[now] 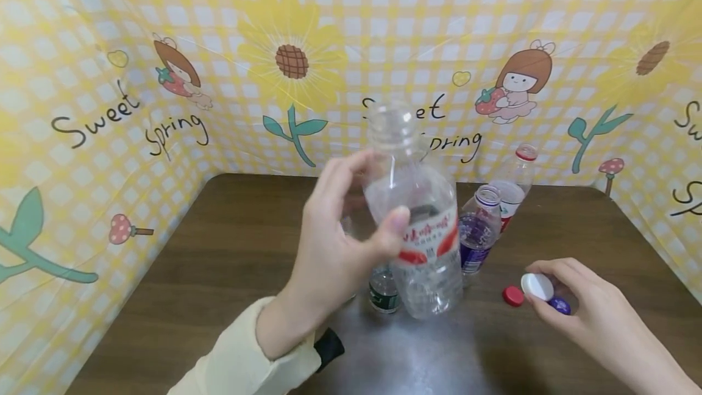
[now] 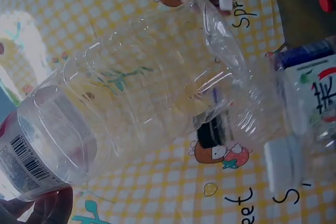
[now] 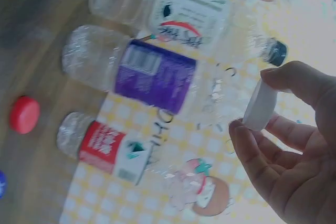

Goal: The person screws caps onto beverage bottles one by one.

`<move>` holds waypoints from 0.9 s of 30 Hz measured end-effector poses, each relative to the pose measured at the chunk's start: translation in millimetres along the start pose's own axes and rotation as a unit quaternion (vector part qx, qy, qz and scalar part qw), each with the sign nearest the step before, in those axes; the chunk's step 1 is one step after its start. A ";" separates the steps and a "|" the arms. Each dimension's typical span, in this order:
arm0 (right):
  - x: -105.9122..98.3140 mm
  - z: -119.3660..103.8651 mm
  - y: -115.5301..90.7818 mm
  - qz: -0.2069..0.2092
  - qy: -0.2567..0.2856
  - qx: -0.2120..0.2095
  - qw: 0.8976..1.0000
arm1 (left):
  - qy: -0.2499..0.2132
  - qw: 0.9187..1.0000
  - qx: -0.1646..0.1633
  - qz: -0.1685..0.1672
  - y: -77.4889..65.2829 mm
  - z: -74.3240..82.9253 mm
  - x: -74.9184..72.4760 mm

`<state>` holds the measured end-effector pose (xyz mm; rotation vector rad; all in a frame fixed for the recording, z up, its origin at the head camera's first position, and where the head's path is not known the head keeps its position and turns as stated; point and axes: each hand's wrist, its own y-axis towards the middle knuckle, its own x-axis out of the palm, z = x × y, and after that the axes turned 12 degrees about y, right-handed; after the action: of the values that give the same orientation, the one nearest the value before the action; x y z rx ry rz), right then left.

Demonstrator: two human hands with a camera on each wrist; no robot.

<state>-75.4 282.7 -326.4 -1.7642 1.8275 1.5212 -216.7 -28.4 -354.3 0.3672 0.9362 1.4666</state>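
My left hand (image 1: 329, 242) grips a large clear plastic bottle (image 1: 428, 200) with a red and white label, raised over the table and slightly tilted. Its neck is uncapped. In the left wrist view the transparent bottle body (image 2: 131, 98) fills much of the picture, with fingertips at the label end. On the right, my right hand (image 1: 598, 303) pinches a white bottle cap (image 1: 537, 287) between thumb and fingers. The right wrist view shows this cap (image 3: 261, 106) edge-on. A red cap (image 1: 513, 295) and a blue cap (image 1: 560, 305) lie on the table beside that hand.
Behind the raised bottle, to its right, stand an uncapped purple-labelled bottle (image 1: 476, 233) and a bottle with a red neck ring (image 1: 510, 191). A green-labelled bottle (image 1: 384, 291) is partly hidden by the raised one. Yellow checked cloth (image 1: 219, 29) walls in the brown table (image 1: 247, 218).
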 end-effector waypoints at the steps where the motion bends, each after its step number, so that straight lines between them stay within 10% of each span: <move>1: -0.7 -3.7 2.5 0.002 0.005 -0.007 1.000 | -0.006 1.000 0.000 -0.009 -4.9 22.7 -3.9; 5: -3.5 -18.7 11.0 0.005 0.030 -0.027 0.999 | 0.002 0.999 -0.006 -0.049 -16.4 105.2 -23.8; 8: -5.1 -29.6 16.8 0.003 0.047 -0.037 0.998 | 0.023 0.996 -0.024 -0.082 -24.2 133.7 -31.4; 27: -5.8 -76.0 41.0 -0.047 0.162 -0.088 0.982 | 0.077 0.965 -0.055 -0.246 -85.0 111.0 -5.3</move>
<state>-69.8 221.0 -265.9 -2.2619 1.7561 1.4689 -78.4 -8.6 -346.1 -0.0649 0.9797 1.0898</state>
